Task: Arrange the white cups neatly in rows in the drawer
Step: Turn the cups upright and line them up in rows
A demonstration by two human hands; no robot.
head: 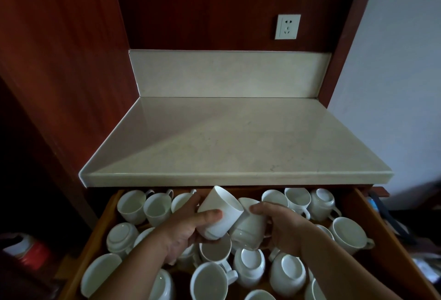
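Wooden drawer (384, 240), jumbled white cups (157, 209); left hand (186, 228), right hand (281, 225) hold cups.

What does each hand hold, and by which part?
The left hand grips a tilted white cup round its side wall. The right hand grips a second cup by its side too.

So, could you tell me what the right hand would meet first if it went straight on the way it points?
Most likely the tilted cup in the left hand: the right hand, gripping its own cup, points leftward at it. The two cups overlap, so they may touch; depth is unclear.
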